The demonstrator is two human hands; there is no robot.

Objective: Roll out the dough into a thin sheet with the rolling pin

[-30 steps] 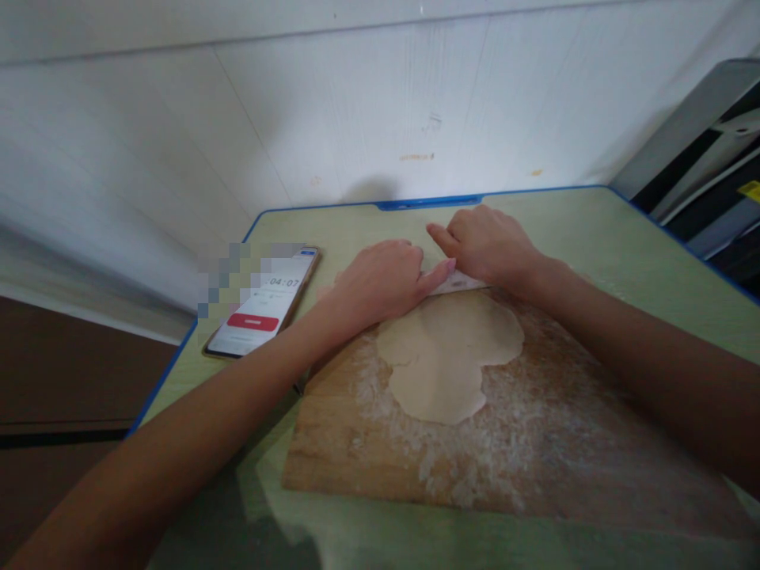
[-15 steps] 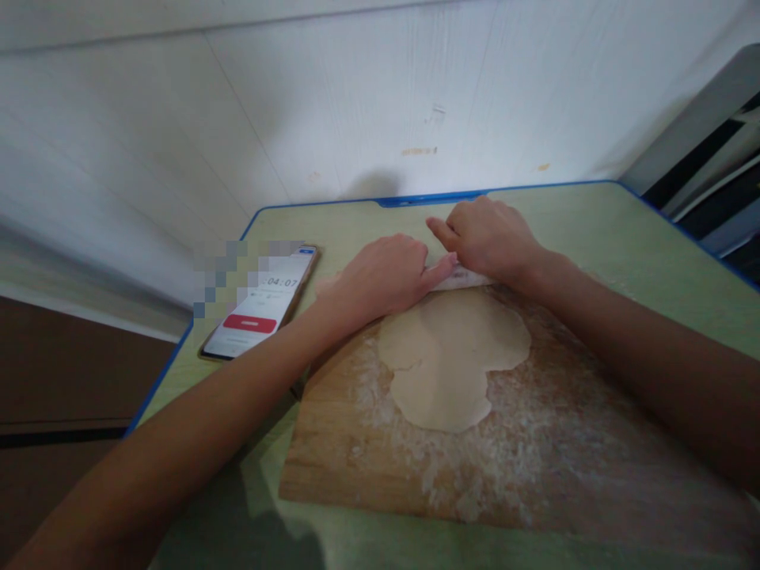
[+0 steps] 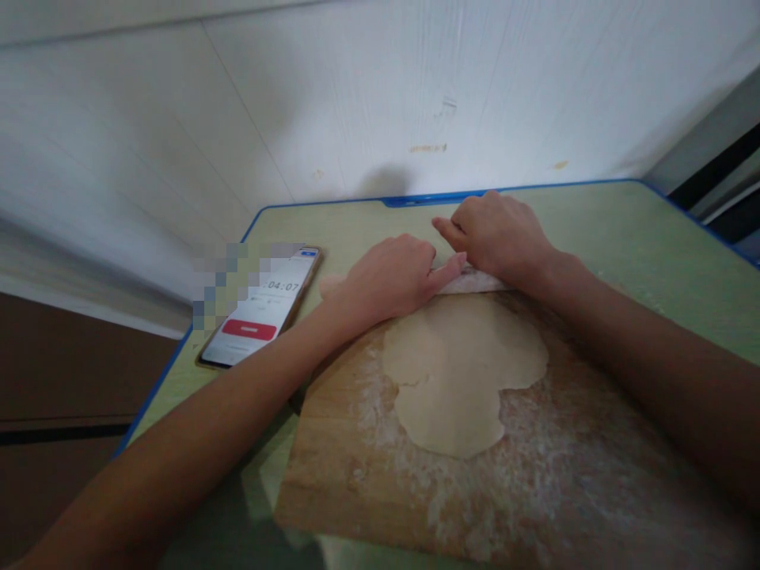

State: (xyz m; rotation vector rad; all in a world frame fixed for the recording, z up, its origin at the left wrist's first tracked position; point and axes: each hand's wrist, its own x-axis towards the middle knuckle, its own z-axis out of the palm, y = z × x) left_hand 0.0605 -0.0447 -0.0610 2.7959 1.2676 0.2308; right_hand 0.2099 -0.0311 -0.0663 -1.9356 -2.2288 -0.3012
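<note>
A flour-dusted rolling pin [image 3: 475, 281] lies crosswise at the far end of the dough. My left hand [image 3: 392, 273] is closed over its left part, the thumb stretched along it toward the right. Close beside it, my right hand [image 3: 502, 237] curls over the right part, with a finger pointing left. Both hands hide much of the pin. Nearer to me, a thin, flat sheet of dough [image 3: 463, 364] with an uneven, lobed outline rests on the floured wooden board [image 3: 332, 475]. A small crack shows at its left side.
The board sits on a pale green table [image 3: 594, 222] with a blue edge. Left of my left forearm lies a phone [image 3: 252, 305] with its screen lit. A white wall [image 3: 356, 103] rises behind the table; dark and light striped items stand at the right.
The view has shifted slightly, so the board and dough appear lower and larger. Both hands stay on the rolling pin at the far edge of the dough, with little visible movement.
</note>
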